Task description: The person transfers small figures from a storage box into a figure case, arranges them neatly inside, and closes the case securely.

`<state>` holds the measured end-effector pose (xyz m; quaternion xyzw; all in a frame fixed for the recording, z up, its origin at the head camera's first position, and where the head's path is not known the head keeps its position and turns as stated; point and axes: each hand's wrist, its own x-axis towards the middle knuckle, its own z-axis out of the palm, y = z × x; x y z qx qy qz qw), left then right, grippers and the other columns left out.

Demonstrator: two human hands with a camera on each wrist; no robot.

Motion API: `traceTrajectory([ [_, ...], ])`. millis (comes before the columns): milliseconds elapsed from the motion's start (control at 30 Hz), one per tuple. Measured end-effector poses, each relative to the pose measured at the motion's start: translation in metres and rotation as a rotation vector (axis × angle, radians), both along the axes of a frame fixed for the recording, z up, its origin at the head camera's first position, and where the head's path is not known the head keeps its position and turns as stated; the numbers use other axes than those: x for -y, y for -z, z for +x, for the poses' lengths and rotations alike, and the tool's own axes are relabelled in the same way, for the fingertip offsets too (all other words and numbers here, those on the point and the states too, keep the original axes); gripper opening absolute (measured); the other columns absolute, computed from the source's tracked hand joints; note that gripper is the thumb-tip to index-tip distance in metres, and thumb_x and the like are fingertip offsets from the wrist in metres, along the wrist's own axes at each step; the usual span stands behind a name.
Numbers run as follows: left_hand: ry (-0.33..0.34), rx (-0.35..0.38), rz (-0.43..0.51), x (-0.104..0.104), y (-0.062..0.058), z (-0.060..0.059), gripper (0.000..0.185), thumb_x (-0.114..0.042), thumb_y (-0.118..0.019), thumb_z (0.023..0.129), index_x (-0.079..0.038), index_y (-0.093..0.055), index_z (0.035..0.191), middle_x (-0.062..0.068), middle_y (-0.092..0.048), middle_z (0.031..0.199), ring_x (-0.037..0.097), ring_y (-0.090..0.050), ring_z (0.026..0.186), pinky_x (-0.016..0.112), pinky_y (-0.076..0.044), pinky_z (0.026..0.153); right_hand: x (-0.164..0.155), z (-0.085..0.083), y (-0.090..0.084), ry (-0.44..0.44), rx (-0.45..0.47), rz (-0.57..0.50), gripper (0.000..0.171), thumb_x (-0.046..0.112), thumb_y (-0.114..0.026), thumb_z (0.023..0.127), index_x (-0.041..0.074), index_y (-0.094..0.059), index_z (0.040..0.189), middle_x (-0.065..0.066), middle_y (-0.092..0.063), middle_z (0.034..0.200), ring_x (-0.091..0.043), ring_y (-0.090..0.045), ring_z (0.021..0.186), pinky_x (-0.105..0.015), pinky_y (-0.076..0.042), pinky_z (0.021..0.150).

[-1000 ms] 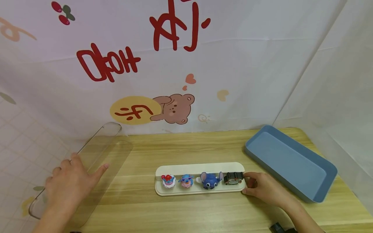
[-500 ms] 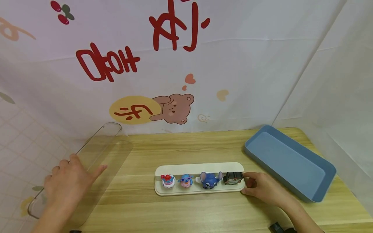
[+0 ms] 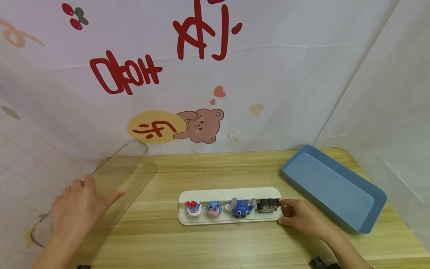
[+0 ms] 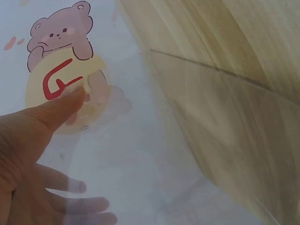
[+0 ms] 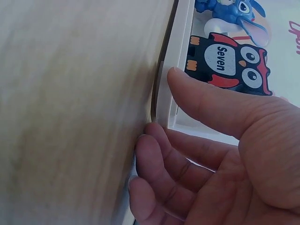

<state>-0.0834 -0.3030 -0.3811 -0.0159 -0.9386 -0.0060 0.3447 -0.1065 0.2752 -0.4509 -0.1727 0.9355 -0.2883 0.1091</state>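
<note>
My left hand [image 3: 75,211] grips a clear plastic cover [image 3: 129,175] at the left of the table. In the left wrist view the thumb lies on the near side, with several fingers showing through the clear wall. A long white display base [image 3: 228,195] lies mid-table, and my right hand [image 3: 302,216] holds its right end between thumb and fingers. On the base stand a cake-like figure [image 3: 193,210], a small blue figure with glasses [image 3: 214,208], a big-eared blue figure [image 3: 240,208] and a black owl figure [image 5: 225,61] marked "Seven".
A blue rectangular tray [image 3: 330,183] lies angled to the right, behind my right hand. White printed cloth [image 3: 285,74] hangs behind the wooden table [image 3: 168,246] and down both sides. A black object [image 3: 317,263] shows near my right forearm.
The clear cover has tilted and shifted slightly, its far end moving right, with my left hand still gripping it. My right hand and the display base stay where they were.
</note>
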Motion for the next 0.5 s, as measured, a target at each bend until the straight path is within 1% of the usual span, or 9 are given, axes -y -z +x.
traceTrajectory([
  [67,0.01,-0.002,-0.003,0.001,0.0,0.0,0.11,-0.099,-0.02,0.082,0.008,-0.045,0.074,0.02,-0.037,0.053,0.034,-0.03,0.039,0.039,-0.021,0.033,0.0,0.0,0.0,0.002,0.002,0.006,0.057,0.03,-0.088,0.085,-0.005,-0.068,0.125,0.013,-0.062,0.082,0.001,-0.054,0.073,-0.027,-0.048,0.064],
  [133,0.018,0.009,0.007,0.002,-0.001,-0.001,0.118,-0.1,-0.021,0.081,0.014,-0.054,0.087,0.025,-0.043,0.057,0.036,-0.034,0.039,0.04,-0.023,0.032,0.0,0.0,0.0,0.003,0.001,0.012,0.058,0.03,-0.088,0.085,-0.005,-0.068,0.126,0.013,-0.062,0.082,0.001,-0.054,0.073,-0.027,-0.048,0.065],
  [233,0.043,0.006,0.025,0.001,-0.006,-0.001,0.125,-0.101,-0.024,0.079,0.017,-0.06,0.106,0.031,-0.051,0.064,0.039,-0.039,0.041,0.04,-0.025,0.032,0.0,0.001,-0.001,0.008,0.006,0.016,0.059,0.031,-0.088,0.085,-0.005,-0.068,0.127,0.013,-0.062,0.082,0.001,-0.054,0.074,-0.027,-0.049,0.065],
  [333,0.074,-0.015,0.018,-0.003,-0.012,-0.001,0.123,-0.099,-0.027,0.081,0.015,-0.061,0.108,0.031,-0.053,0.065,0.039,-0.04,0.04,0.038,-0.024,0.032,0.0,0.002,-0.001,0.017,0.011,0.019,0.059,0.031,-0.088,0.085,-0.005,-0.068,0.127,0.013,-0.062,0.083,0.0,-0.054,0.074,-0.028,-0.049,0.066],
  [500,0.102,-0.032,-0.003,-0.011,-0.021,-0.002,0.116,-0.098,-0.027,0.083,0.012,-0.059,0.1,0.027,-0.052,0.063,0.037,-0.039,0.041,0.037,-0.024,0.033,0.0,0.002,0.0,0.023,0.015,0.026,0.06,0.032,-0.087,0.085,-0.005,-0.067,0.128,0.013,-0.063,0.083,0.0,-0.056,0.075,-0.028,-0.05,0.067],
])
